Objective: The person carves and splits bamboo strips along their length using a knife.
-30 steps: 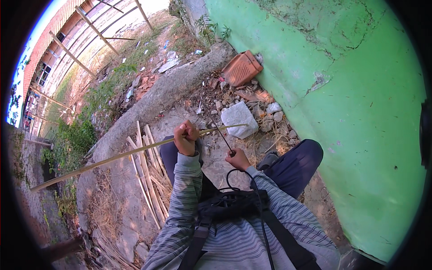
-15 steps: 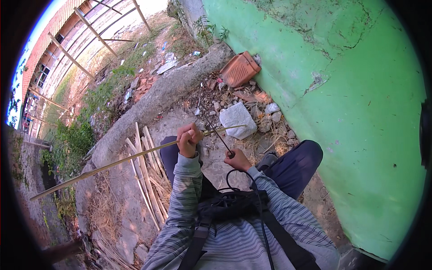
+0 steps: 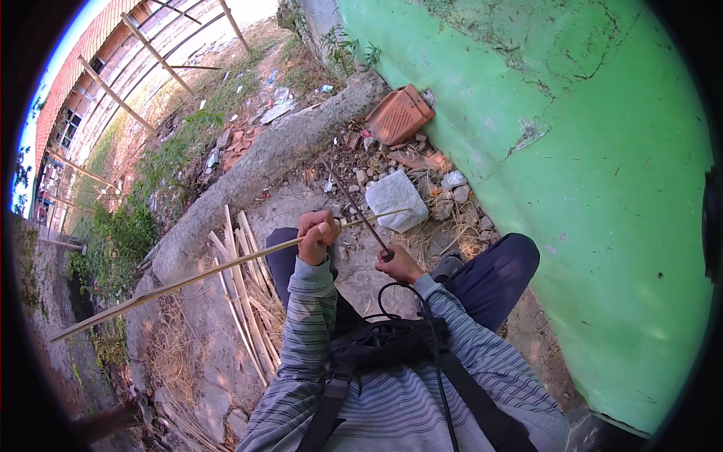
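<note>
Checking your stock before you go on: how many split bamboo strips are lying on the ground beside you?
About 7 bamboo strips, all fanned in one loose pile on the ground left of the left hand; they overlap, so some may be hidden.

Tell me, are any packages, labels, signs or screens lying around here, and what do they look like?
White bag: on the ground by the green wall, past the hands; lumpy, crumpled, stuffed full.
Labels, signs, screens: none that I can see.
</note>
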Motion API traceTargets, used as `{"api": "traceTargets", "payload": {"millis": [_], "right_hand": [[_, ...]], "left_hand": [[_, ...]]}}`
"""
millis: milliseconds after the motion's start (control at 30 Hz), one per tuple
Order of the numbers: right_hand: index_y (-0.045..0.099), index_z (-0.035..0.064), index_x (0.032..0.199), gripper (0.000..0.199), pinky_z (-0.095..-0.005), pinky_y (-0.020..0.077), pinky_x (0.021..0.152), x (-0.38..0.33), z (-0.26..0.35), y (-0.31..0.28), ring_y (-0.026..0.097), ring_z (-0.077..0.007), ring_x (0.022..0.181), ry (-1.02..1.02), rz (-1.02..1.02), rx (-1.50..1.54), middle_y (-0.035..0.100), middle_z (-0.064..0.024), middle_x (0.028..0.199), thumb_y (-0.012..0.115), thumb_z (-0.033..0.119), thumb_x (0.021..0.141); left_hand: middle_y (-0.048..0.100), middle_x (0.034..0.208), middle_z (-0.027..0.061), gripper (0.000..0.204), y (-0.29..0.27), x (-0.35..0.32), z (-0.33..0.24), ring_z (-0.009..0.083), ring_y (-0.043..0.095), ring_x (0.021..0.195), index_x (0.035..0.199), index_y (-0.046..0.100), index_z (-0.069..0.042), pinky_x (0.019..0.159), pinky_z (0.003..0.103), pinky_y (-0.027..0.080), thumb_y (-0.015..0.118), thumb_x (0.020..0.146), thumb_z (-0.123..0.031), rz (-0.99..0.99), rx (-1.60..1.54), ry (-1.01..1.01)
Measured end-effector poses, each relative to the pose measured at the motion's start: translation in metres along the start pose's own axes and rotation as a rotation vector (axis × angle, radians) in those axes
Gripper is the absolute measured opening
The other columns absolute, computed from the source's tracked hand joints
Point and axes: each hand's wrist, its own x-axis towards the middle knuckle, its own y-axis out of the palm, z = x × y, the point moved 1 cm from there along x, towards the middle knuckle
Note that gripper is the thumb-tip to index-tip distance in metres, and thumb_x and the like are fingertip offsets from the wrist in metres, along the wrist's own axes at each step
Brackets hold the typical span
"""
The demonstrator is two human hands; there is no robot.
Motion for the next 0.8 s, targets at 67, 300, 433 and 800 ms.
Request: {"api": "traceTargets", "payload": {"millis": [67, 300, 433, 800], "right_hand": [[0.050, 0.0083, 0.067, 0.025, -0.0256, 0.0364, 0.054, 0.000, 0.000, -0.002, 0.047, -0.0056, 0.058, 0.043, 0.016, 0.015, 0.050, 0.0042, 0.060, 0.071, 0.012, 0.079], [0.051, 0.0073, 0.068, 0.024, -0.0268, 0.0372, 0.056, -0.004, 0.006, 0.008, 0.047, -0.0052, 0.059, -0.055, -0.061, -0.080, 0.051, 0.0041, 0.061, 0.073, 0.013, 0.077], [0.051, 0.0064, 0.068, 0.024, -0.0275, 0.0369, 0.056, -0.009, 0.031, 0.016, 0.043, -0.0045, 0.060, -0.132, -0.028, -0.154, 0.049, 0.0048, 0.061, 0.073, 0.011, 0.076], [0.050, 0.0040, 0.067, 0.024, -0.0286, 0.0369, 0.055, -0.004, 0.036, 0.022, 0.042, -0.0052, 0.060, -0.133, -0.086, -0.185, 0.046, 0.0033, 0.060, 0.072, 0.010, 0.074]], "left_hand": [[0.026, 0.052, -0.0052, 0.044, -0.001, -0.001, -0.001, 0.0080, 0.022, 0.045, 0.058, 0.034, -0.010, 0.046, 0.030, 0.016, 0.059, 0.085, -0.035, 0.007, -0.012, -0.017], [0.027, 0.053, -0.0054, 0.047, -0.005, -0.002, -0.001, 0.0079, 0.022, 0.047, 0.057, 0.032, -0.012, 0.047, 0.030, 0.016, 0.059, 0.087, -0.035, -0.022, 0.002, -0.058], [0.025, 0.048, -0.0047, 0.045, -0.001, -0.005, -0.005, 0.0093, 0.022, 0.043, 0.055, 0.036, -0.010, 0.046, 0.031, 0.017, 0.057, 0.086, -0.036, -0.015, 0.074, -0.059], [0.026, 0.049, -0.0040, 0.045, -0.007, -0.003, -0.002, 0.0097, 0.023, 0.043, 0.055, 0.034, -0.012, 0.046, 0.031, 0.018, 0.056, 0.088, -0.033, -0.094, 0.031, -0.045]]}}
